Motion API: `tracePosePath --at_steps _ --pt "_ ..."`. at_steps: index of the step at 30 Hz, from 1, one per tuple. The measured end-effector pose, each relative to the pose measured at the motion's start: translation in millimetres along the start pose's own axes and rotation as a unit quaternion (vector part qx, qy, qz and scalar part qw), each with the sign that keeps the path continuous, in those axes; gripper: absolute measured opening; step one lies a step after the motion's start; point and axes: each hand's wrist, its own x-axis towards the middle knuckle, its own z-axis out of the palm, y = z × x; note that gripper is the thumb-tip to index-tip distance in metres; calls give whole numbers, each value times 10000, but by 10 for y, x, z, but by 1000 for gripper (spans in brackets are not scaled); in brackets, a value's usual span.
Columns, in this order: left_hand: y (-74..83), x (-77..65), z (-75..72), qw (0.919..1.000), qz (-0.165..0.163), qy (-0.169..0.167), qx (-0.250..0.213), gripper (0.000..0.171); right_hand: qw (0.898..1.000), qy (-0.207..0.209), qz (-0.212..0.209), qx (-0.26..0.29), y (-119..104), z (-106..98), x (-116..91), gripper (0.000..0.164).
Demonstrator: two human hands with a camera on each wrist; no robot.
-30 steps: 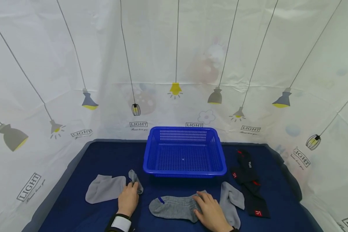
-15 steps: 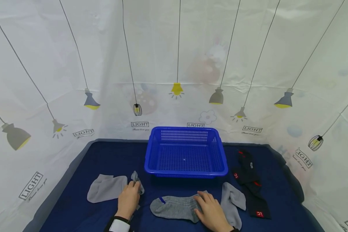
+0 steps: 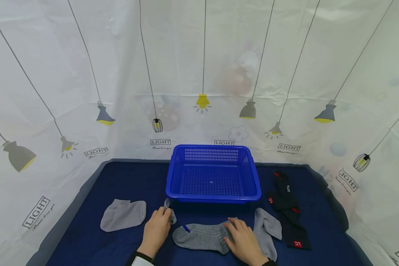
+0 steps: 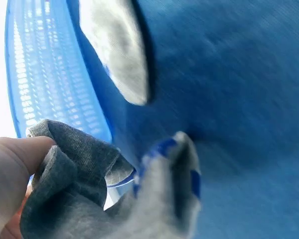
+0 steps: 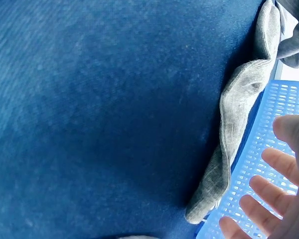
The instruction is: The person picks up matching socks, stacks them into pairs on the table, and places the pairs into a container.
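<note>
My left hand (image 3: 156,229) pinches a grey sock (image 4: 87,157) between thumb and fingers. Blue marks show on its hanging part, which is blurred in the left wrist view. Just to the right, a matching-looking grey sock (image 3: 203,237) with a blue mark lies flat on the dark blue cloth. Over that sock's right end is my right hand (image 3: 244,240), its fingers spread and holding nothing. In the right wrist view its fingers (image 5: 274,194) look apart from the cloth; whether any fingertip touches the sock cannot be told.
A blue plastic basket (image 3: 212,198) stands at the back centre. Folded light grey socks (image 3: 123,216) lie on the left. Another light grey sock (image 3: 267,229) is bent beside my right hand, and black socks with red marks (image 3: 287,207) lie farther right.
My left hand has moved right with the pinched sock, away from the light grey pair and closer to the flat grey sock. The right hand has hardly moved.
</note>
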Motion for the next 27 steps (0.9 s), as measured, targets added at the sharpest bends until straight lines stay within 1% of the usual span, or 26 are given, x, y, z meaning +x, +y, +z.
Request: tracePosePath --at_steps 3,8,12,15,22,27 --pt "93 34 -22 9998 191 77 -53 30 10000 1 79 -20 -1 -17 -1 38" --pt "261 93 -37 9991 385 -46 -147 27 9998 164 146 -21 3 -36 -6 37" --pt "399 126 -22 9976 618 -127 -282 25 9996 240 144 -43 9 -42 -15 37" --pt "493 145 11 9959 832 -55 -342 25 9995 276 154 -77 23 -36 -24 38" --pt "686 197 106 9912 1240 264 -384 25 9990 324 275 -159 69 -30 -47 38" --pt "822 230 179 9895 1400 213 -299 25 9985 405 281 -250 103 -37 -58 37"
